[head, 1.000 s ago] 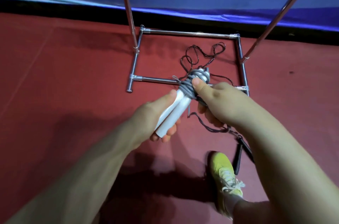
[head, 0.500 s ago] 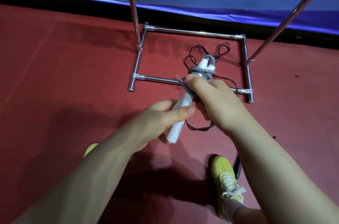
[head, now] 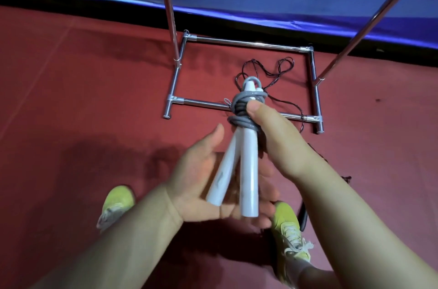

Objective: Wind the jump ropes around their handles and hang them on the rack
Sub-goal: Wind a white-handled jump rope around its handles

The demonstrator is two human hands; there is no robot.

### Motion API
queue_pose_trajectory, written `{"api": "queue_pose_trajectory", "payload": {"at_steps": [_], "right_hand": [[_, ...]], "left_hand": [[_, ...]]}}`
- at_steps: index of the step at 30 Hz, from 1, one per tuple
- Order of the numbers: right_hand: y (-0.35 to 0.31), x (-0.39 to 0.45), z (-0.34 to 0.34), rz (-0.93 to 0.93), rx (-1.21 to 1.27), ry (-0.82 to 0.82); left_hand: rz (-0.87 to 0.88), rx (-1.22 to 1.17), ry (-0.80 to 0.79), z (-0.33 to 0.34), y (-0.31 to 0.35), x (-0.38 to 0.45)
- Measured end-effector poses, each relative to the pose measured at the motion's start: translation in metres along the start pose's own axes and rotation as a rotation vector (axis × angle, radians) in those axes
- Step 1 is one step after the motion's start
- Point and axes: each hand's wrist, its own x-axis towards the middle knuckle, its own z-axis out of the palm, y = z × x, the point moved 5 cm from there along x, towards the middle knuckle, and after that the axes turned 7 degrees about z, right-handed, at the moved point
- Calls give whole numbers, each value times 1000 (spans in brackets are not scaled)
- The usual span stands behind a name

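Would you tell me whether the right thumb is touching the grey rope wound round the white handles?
Touching. The head view shows the right hand with its thumb pressed against the grey rope coils.

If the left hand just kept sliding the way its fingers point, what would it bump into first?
The left hand lies open under the white handles, fingers pointing to the right. Going straight on, it would likely meet the wrist of the right hand, which grips the grey rope wound around them. Depth is unclear.
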Motion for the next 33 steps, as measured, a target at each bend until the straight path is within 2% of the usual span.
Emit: {"api": "queue_pose_trajectory", "payload": {"at_steps": [3, 7, 9, 12, 15, 25, 29, 31, 33], "right_hand": [[0, 2, 1, -31, 82, -62], [3, 4, -6, -21, -56, -61], [2, 3, -7, -6, -96, -98], [-1, -2, -10, 28, -156, -121], [0, -7, -13, 74, -205, -98], [14, -4, -21, 230, -420, 12], [21, 2, -24, 239, -453, 83], [24, 4, -23, 249, -416, 74], [27, 5, -19, 262, -393, 31]], "left_hand": [[28, -87, -94, 9, -4, 4], [-10, -123, -123, 0, 2, 3], [-36, -94, -82, -7, 5, 1], [-83, 30, 76, -17, 8, -2], [-109, 112, 220, -18, 13, -4], [-128, 276, 497, -31, 20, 1], [-68, 391, 601, -28, 27, 12], [74, 540, 586, -23, 33, 12], [73, 696, 572, -25, 29, 9]]}}
